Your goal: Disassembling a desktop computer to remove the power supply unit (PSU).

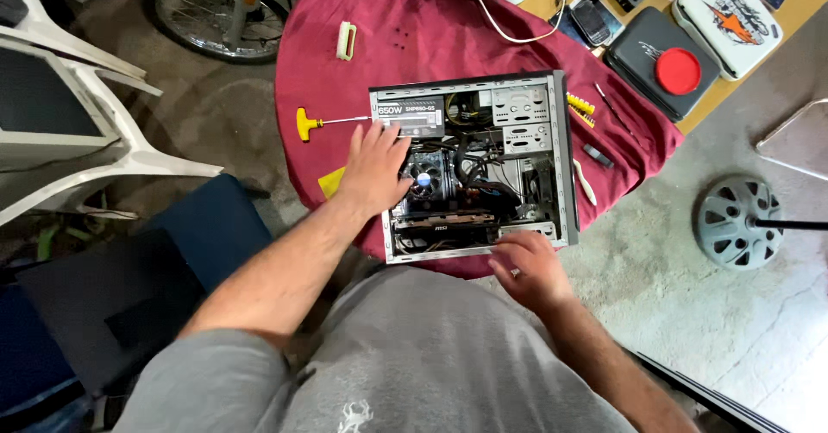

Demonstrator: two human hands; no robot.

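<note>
Your left hand (373,170) is down flat, fingers spread wide, palm resting on the left edge of the open computer case (473,164) with the fingertips reaching in toward the black power supply (412,116) and the round cooler fan (425,179); it grips nothing. Your right hand (528,260) sits at the near edge of the case, fingers loosely curled and slightly apart, touching the metal rim, nothing held there either. The case lies on its side, panel off, on the dark red cloth (414,45) that covers the round worktop. Just left of the case, a yellow-handled T-shaped screwdriver (321,123) lies on the cloth, its tip pointing at the power supply. To the right of the case there's a yellow bit holder (580,108), and beyond it a black box with a red round lid (678,71).
</note>
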